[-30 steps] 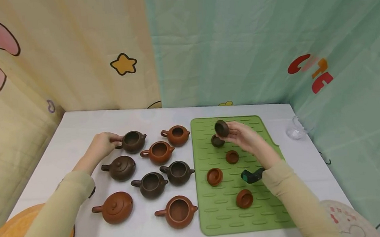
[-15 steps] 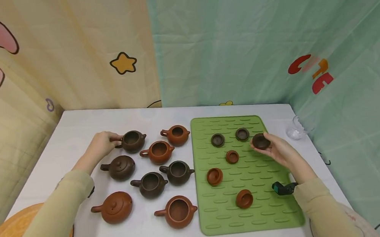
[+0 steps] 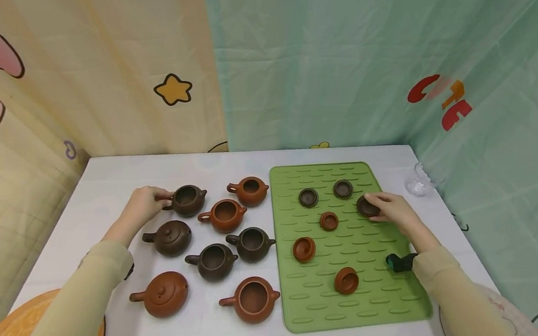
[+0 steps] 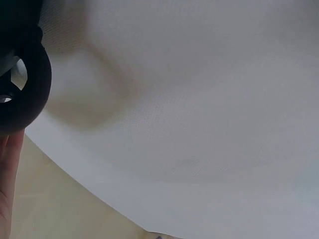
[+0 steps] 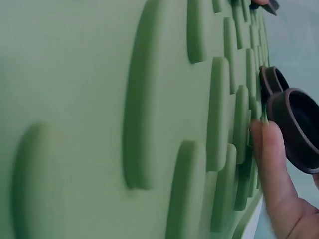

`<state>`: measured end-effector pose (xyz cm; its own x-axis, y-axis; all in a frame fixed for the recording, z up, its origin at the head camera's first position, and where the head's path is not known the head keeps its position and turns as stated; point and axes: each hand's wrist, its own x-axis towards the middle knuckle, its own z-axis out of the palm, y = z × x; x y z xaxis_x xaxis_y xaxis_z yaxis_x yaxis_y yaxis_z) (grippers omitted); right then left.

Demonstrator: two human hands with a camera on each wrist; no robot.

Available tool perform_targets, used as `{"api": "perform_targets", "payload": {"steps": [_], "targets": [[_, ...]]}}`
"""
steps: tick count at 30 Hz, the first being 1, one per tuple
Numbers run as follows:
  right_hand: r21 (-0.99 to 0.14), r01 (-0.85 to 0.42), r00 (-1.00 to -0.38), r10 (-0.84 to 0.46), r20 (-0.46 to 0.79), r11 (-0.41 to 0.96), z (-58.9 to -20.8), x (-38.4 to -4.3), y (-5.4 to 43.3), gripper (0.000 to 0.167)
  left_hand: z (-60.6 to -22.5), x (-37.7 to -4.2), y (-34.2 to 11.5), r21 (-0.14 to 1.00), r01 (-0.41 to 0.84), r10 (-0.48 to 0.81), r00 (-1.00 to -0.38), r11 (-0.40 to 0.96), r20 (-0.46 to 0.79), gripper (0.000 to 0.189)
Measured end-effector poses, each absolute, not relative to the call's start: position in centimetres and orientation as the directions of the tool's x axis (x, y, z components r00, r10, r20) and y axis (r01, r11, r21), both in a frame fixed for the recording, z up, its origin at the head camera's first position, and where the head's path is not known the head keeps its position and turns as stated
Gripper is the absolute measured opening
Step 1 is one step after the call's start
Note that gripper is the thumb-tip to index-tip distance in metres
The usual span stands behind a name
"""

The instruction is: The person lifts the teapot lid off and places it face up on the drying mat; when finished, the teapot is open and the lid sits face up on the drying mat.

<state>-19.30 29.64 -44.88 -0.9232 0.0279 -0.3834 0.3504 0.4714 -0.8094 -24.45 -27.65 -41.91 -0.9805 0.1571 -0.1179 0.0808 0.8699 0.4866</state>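
Observation:
In the head view my left hand [image 3: 143,204] holds the handle of a lidless dark brown teapot [image 3: 187,201] at the back left. The left wrist view catches only its dark looped handle [image 4: 42,94] and part of the hand. Over on the green mat [image 3: 311,304], my right hand [image 3: 395,211] pinches a dark teapot lid [image 3: 366,207], inner side up, low at the mat's right side. The right wrist view shows that lid [image 5: 294,129] tilted, a finger [image 5: 274,154] at its rim. Two more dark lids [image 3: 343,189] lie beside it.
Several reddish lids [image 3: 346,281] lie on the mat. Left of it stand open teapots [image 3: 252,299], dark and reddish, plus a dark lidded teapot [image 3: 171,238] and a reddish lidded one [image 3: 164,294]. A clear plastic piece [image 3: 418,182] sits at the right edge.
My right hand has moved right across the mat with a dark lid and lowered it toward the mat's right side. The left hand stays at the teapot handle.

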Motion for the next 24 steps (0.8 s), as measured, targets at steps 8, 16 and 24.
{"api": "perform_targets", "payload": {"steps": [8,16,24], "targets": [[-0.782,0.402,-0.909,0.1,-0.406,0.476,-45.07,-19.49,29.79,0.073,-41.97,-24.4,-27.78,0.49,0.078,0.155,-0.981,0.868,-0.118,0.028],[-0.794,0.418,-0.903,0.103,-0.418,0.441,-45.16,-19.43,29.86,0.065,-41.8,-24.35,-27.67,0.5,0.081,0.157,-0.981,0.862,-0.112,0.027],[-0.77,0.405,-0.898,0.054,-0.438,0.493,-45.22,-19.39,29.83,0.064,-42.19,-24.39,-27.75,0.499,0.105,0.172,-0.981,0.861,-0.092,0.027]]}}
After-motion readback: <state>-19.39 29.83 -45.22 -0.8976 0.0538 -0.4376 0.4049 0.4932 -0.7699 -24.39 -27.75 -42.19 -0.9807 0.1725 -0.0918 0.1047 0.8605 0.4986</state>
